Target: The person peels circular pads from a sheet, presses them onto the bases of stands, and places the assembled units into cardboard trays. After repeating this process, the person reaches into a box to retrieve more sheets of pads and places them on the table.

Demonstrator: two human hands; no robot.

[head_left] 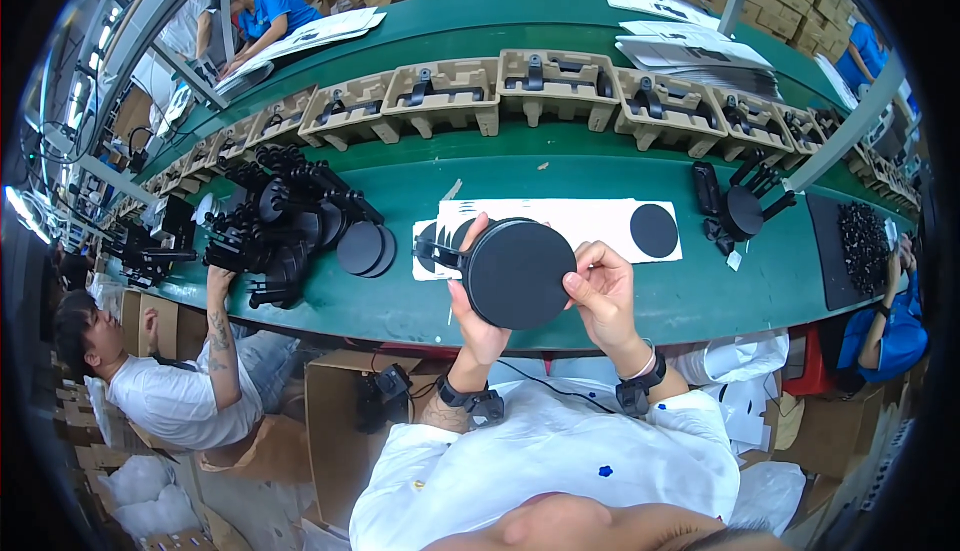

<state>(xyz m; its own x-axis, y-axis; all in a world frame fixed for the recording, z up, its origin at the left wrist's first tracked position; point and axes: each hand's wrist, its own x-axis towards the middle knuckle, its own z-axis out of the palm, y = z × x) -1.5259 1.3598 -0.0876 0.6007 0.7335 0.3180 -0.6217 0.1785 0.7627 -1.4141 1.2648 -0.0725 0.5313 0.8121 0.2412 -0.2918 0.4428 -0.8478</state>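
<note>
Above the green table, a black round base (522,276) with a short bracket (435,253) at its left faces me with its flat side. My left hand (477,323) is closed around its left edge, its fingers partly hidden behind it. My right hand (605,296) pinches the right rim between thumb and fingers; whether it also grips a thin pad there, I cannot tell. Just beyond my hands lie white sheets (590,213) bearing round black pads (654,231). Left of the sheets, black discs (366,250) lie stacked on the table.
A pile of black stand parts (285,216) covers the table at left. More black parts (741,213) lie at right, near a dark mat (830,251). Moulded cardboard trays (440,101) line the far side. A co-worker (185,391) sits at left, another (885,336) at right.
</note>
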